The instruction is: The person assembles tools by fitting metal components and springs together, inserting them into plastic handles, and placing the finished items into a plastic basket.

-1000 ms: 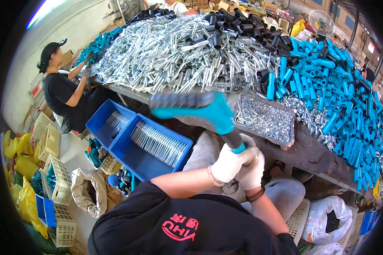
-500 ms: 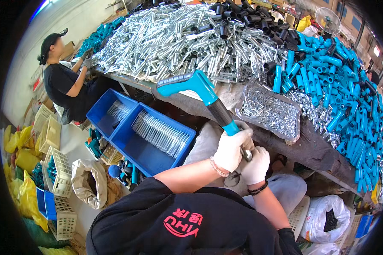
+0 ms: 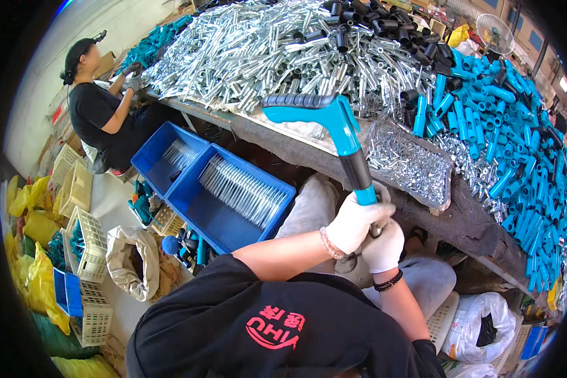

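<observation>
My left hand point(image 3: 354, 222), in a white glove, is wrapped round the lower shaft of a teal handle point(image 3: 337, 129) with black grips. The handle stands nearly upright, its bent pistol-shaped grip pointing left over the table edge. Directly below, my gloved right hand point(image 3: 384, 247) is closed at the metal lower end of the same shaft; its fingertips are partly hidden behind my left hand. Beyond the handle lies a clear tray point(image 3: 409, 165) of small metal parts. My lap is under both hands.
Piles of silver metal tubes point(image 3: 264, 57) and teal plastic tubes point(image 3: 485, 120) cover the table. Two blue bins point(image 3: 214, 233) with rows of metal rods stand at left. Another person point(image 3: 97, 104) works at the far left. An open white sack point(image 3: 479, 327) sits at lower right.
The teal handle has tipped more upright and shifted right, with my left hand still round it. Both hands have moved slightly right, and the head view has shifted a little.
</observation>
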Action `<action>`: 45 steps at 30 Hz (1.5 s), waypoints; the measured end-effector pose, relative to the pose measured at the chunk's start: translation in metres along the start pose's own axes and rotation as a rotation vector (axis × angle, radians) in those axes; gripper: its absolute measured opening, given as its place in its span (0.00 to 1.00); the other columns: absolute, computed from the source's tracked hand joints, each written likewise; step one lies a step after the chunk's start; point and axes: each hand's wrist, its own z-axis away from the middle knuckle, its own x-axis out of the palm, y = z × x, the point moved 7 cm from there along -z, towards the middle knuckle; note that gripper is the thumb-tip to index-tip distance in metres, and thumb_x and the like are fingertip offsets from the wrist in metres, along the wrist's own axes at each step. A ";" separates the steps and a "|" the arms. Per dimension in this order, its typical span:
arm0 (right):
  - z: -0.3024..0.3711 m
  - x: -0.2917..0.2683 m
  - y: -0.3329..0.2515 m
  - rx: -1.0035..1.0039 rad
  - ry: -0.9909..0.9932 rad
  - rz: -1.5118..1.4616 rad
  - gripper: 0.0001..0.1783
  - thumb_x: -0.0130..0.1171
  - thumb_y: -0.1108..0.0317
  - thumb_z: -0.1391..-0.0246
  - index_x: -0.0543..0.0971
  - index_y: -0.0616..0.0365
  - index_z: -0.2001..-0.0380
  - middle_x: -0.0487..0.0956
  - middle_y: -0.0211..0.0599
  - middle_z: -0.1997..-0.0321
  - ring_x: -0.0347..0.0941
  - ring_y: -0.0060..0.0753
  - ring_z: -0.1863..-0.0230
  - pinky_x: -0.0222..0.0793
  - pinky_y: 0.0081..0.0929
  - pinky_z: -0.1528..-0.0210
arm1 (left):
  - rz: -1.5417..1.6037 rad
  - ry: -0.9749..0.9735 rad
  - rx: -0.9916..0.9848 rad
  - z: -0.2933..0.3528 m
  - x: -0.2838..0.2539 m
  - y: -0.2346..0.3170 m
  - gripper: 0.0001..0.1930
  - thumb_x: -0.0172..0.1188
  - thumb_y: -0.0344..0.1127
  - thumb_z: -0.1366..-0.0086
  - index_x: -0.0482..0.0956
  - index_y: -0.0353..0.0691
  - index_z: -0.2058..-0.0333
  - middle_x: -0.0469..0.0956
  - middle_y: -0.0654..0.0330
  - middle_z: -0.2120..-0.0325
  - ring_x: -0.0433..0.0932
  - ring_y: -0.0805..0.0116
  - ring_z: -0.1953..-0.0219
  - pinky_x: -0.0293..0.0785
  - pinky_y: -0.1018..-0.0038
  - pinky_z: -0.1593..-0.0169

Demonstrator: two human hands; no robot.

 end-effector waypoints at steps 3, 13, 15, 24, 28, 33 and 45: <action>0.007 -0.010 -0.041 -0.138 0.059 -0.626 0.07 0.61 0.74 0.57 0.76 0.62 0.72 0.76 0.46 0.73 0.79 0.45 0.66 0.74 0.34 0.62 | -0.082 -0.248 -0.203 0.009 0.000 0.001 0.11 0.66 0.25 0.49 0.73 0.38 0.68 0.74 0.60 0.79 0.74 0.70 0.77 0.70 0.77 0.71; -0.007 0.013 0.031 0.021 0.081 -0.303 0.09 0.67 0.73 0.56 0.81 0.60 0.68 0.84 0.37 0.70 0.82 0.32 0.65 0.76 0.31 0.60 | -0.196 0.188 0.022 0.000 0.010 -0.004 0.07 0.64 0.24 0.48 0.75 0.39 0.71 0.73 0.64 0.78 0.71 0.75 0.76 0.67 0.77 0.70; 0.012 0.022 0.036 -0.045 -0.049 -0.389 0.17 0.64 0.73 0.54 0.79 0.60 0.57 0.80 0.36 0.70 0.79 0.30 0.67 0.73 0.32 0.63 | -0.173 -0.165 -0.162 0.000 0.016 -0.003 0.09 0.66 0.25 0.51 0.74 0.39 0.73 0.72 0.63 0.81 0.69 0.73 0.80 0.65 0.75 0.73; -0.011 0.004 0.020 -0.027 0.158 -0.030 0.08 0.66 0.71 0.60 0.75 0.60 0.81 0.81 0.47 0.69 0.77 0.52 0.63 0.70 0.41 0.65 | -0.314 0.195 0.106 -0.005 -0.007 -0.008 0.06 0.61 0.22 0.46 0.73 0.39 0.72 0.72 0.66 0.80 0.70 0.79 0.77 0.64 0.79 0.72; -0.001 0.026 0.014 -0.030 -0.306 -0.753 0.03 0.61 0.70 0.49 0.78 0.56 0.73 0.69 0.27 0.81 0.70 0.23 0.76 0.63 0.26 0.73 | -0.141 -0.401 -0.172 -0.004 0.013 0.004 0.10 0.63 0.26 0.46 0.69 0.39 0.76 0.71 0.59 0.82 0.69 0.66 0.79 0.65 0.69 0.70; -0.012 -0.025 -0.046 -0.411 0.080 -0.624 0.06 0.63 0.70 0.52 0.77 0.58 0.70 0.69 0.32 0.78 0.73 0.32 0.69 0.69 0.31 0.64 | -0.353 -0.350 -0.160 -0.004 0.025 0.022 0.07 0.64 0.23 0.50 0.75 0.37 0.72 0.74 0.63 0.80 0.71 0.74 0.81 0.67 0.77 0.74; 0.009 0.016 -0.008 0.095 -0.416 -0.995 0.07 0.61 0.68 0.45 0.77 0.60 0.73 0.77 0.33 0.76 0.74 0.33 0.73 0.70 0.29 0.68 | 0.021 -0.608 -0.291 -0.007 0.029 0.010 0.09 0.67 0.29 0.49 0.75 0.37 0.70 0.70 0.61 0.83 0.71 0.69 0.80 0.70 0.73 0.70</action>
